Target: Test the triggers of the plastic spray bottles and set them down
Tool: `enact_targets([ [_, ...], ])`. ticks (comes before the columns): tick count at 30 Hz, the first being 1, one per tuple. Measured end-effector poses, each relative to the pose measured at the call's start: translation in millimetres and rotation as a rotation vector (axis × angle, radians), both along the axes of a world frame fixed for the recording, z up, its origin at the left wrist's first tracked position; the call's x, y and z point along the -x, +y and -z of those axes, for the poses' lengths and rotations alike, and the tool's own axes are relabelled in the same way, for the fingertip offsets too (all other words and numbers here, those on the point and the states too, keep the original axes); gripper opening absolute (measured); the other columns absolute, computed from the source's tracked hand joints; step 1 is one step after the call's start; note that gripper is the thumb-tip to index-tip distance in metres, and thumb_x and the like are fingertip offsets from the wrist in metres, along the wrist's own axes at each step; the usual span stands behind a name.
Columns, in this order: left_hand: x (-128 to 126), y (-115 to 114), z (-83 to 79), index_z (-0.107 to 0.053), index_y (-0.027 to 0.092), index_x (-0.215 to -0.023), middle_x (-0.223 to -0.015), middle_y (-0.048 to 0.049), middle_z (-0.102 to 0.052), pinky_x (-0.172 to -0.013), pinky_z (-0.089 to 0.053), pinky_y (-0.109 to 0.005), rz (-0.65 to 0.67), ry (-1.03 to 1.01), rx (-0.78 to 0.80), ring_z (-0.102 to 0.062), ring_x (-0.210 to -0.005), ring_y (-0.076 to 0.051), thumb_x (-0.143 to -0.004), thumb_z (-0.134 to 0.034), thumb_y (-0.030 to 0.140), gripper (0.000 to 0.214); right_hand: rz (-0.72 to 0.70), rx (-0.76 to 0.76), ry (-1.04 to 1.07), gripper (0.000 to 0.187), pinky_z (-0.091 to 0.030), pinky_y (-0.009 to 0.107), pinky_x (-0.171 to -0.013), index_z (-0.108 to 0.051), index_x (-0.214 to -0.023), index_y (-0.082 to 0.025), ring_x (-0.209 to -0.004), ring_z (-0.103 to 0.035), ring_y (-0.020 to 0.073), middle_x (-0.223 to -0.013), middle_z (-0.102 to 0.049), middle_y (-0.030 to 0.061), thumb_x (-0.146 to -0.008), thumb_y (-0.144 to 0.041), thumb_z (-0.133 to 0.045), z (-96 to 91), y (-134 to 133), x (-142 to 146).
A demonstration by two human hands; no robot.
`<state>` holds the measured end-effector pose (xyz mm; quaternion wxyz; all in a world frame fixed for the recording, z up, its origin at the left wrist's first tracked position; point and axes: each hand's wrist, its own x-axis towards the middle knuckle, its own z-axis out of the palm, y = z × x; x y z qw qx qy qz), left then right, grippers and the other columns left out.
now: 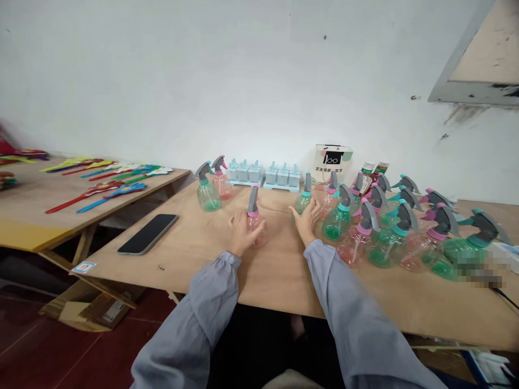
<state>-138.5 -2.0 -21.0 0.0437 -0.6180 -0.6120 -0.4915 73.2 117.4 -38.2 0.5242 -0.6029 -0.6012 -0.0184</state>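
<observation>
My left hand [242,232] is wrapped round a pink spray bottle [259,233] with a grey trigger head, standing upright on the wooden table [203,243]. To the right, my right hand [307,219] curls around the side of a green spray bottle [302,202] with a turquoise collar; its fingers are partly behind the bottle. Close by that hand stand another green spray bottle [336,221] and a pink spray bottle [357,246]. At the back left a green spray bottle [208,195] and a pink one [222,185] stand side by side.
Several more spray bottles crowd the right side. Light blue popsicle moulds [283,178] and a printed paper bag [330,162] stand by the wall. A phone [148,234] lies at the left. Colourful hand-shaped items [111,193] lie on another table [24,213], across a gap.
</observation>
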Motion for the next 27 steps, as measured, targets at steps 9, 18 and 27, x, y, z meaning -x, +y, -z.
enact_targets([
  [9, -1.2, 0.9, 2.1, -0.059, 0.022, -0.097, -0.097, -0.0078, -0.066, -0.098, -0.044, -0.050, 0.008, -0.001, -0.028, -0.066, -0.104, -0.031, -0.081, -0.071, 0.042, 0.029, 0.048, 0.005, -0.056, 0.099, -0.033, 0.058, -0.115, -0.031, -0.153, 0.001, -0.138, -0.041, 0.0424, -0.146, -0.042, 0.0354, -0.089, -0.072, -0.055, -0.5, 34.1, 0.8],
  [18, 2.0, 0.3, 7.2, -0.060, 0.022, -0.109, -0.104, -0.0093, -0.068, -0.095, -0.053, -0.041, 0.223, -0.162, 0.004, -0.068, -0.106, -0.024, -0.092, -0.061, 0.050, 0.033, -0.045, -0.140, 0.001, 0.094, -0.033, 0.061, -0.117, -0.028, -0.152, -0.004, -0.146, -0.036, 0.0400, -0.151, -0.037, 0.0330, -0.089, -0.067, -0.059, -4.3, 18.4, -0.3],
  [27, -10.6, -5.1, 9.9, -0.059, 0.022, -0.126, -0.122, -0.0140, -0.070, -0.104, -0.052, -0.048, 0.351, -0.028, 0.007, -0.066, -0.117, -0.027, -0.102, -0.036, 0.043, 0.039, -0.787, -0.143, 0.080, 0.093, -0.032, 0.056, -0.123, -0.031, -0.155, -0.019, -0.147, -0.042, 0.0326, -0.156, -0.043, 0.0211, -0.081, -0.058, -0.072, -26.2, -70.2, 33.1],
])
